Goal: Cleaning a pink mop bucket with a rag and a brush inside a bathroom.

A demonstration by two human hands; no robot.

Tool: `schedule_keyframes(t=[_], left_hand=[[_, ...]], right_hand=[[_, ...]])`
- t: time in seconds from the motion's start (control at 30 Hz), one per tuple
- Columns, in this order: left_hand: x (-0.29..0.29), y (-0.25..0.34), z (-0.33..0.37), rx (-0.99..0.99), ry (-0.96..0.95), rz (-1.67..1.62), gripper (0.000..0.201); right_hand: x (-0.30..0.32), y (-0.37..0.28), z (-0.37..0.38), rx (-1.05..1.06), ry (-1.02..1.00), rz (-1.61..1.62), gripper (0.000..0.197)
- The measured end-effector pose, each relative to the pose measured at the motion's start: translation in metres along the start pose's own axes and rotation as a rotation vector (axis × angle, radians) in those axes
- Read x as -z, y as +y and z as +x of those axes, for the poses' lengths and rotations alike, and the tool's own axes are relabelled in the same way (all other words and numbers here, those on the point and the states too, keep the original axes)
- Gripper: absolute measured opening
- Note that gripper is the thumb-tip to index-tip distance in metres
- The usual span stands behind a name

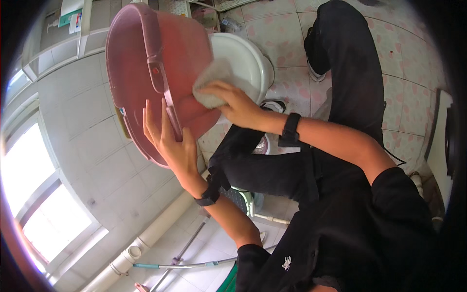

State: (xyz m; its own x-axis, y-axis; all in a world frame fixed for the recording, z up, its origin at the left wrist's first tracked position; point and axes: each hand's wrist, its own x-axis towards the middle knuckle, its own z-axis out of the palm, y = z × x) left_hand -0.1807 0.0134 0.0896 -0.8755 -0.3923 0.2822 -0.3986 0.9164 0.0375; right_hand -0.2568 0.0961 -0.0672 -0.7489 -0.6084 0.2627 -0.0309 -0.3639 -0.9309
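A pink plastic bucket (146,58) with a handle is held up tilted in front of me. My left hand (168,141) grips its rim and handle from below. My right hand (233,104) presses a grey cloth (211,80) against the bucket's outer side. Both wrists wear black bands. My black-trousered legs (350,82) stretch out to the right, and I sit on a small stool partly hidden under me.
A white toilet bowl (248,58) sits just behind the bucket on a pink-patterned tile floor (404,97). A white tiled wall and window (44,194) lie to the left. A white pipe (146,238) and a mop handle (185,253) lie below.
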Motion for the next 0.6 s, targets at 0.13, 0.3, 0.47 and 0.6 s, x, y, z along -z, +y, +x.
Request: schedule_keyframes(t=[0.13,0.3,0.47,0.6], left_hand=[[-0.001,0.004,-0.002,0.033,-0.001,-0.045,0.067],[-0.003,-0.004,-0.010,0.007,0.021,-0.026,0.069],[-0.001,0.002,-0.001,0.009,-0.008,-0.056,0.066],[-0.004,-0.006,-0.002,0.002,0.019,-0.012,0.070]], right_hand=[[0.010,0.005,0.009,-0.090,-0.001,0.008,0.057],[0.033,-0.004,0.111,-0.028,0.375,0.063,0.045],[0.032,0.015,0.119,0.115,0.271,-0.075,0.050],[0.002,0.030,0.020,-0.003,0.081,-0.171,0.061]])
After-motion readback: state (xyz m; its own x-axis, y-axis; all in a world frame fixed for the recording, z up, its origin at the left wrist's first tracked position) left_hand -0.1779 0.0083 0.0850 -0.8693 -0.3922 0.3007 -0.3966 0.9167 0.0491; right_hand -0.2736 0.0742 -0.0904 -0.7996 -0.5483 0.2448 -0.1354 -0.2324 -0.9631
